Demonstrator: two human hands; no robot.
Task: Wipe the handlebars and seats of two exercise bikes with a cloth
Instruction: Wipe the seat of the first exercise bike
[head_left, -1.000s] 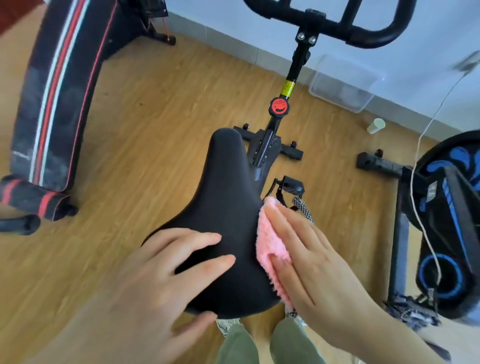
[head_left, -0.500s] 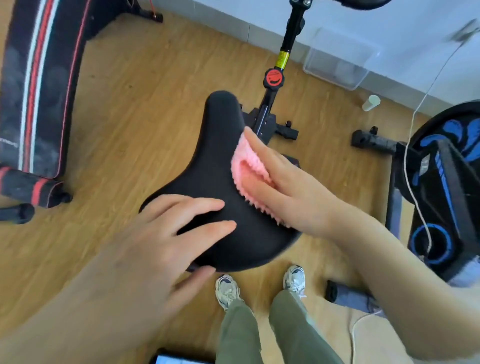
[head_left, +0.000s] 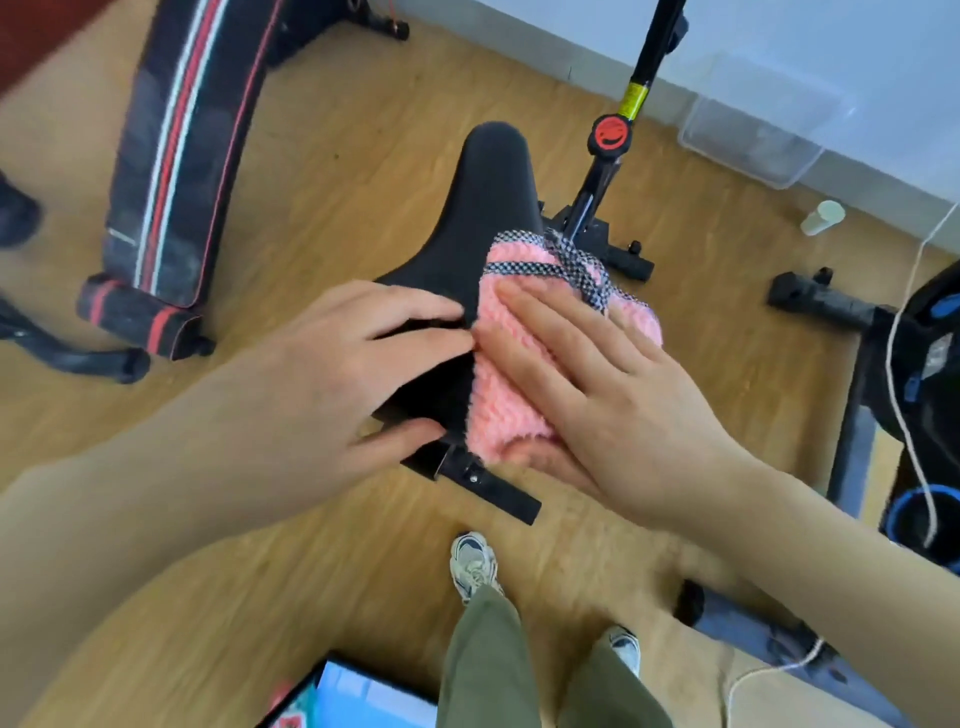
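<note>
A black bike seat (head_left: 485, 208) stands in the middle of the view, nose pointing away from me. My left hand (head_left: 332, 374) grips the seat's rear left side, fingers on top and thumb under the edge. A fluffy pink cloth (head_left: 511, 384) with a checked trim covers the seat's rear right part. My right hand (head_left: 597, 395) lies flat on the cloth, pressing it onto the seat. The bike's black stem (head_left: 631, 98) with a red knob (head_left: 612, 135) rises beyond the seat; the handlebars are out of view.
A black bench with red and white stripes (head_left: 176, 156) stands at the left. A second bike with blue parts (head_left: 930, 395) and a white cable (head_left: 904, 332) is at the right edge. A clear plastic box (head_left: 753, 130) and a small cup (head_left: 822, 217) sit by the wall. My legs and shoes (head_left: 472, 566) are below.
My right hand has slid the cloth from the seat's narrow middle back to its wide rear right part. My left hand has stayed on the rear left. The view has tilted down.
</note>
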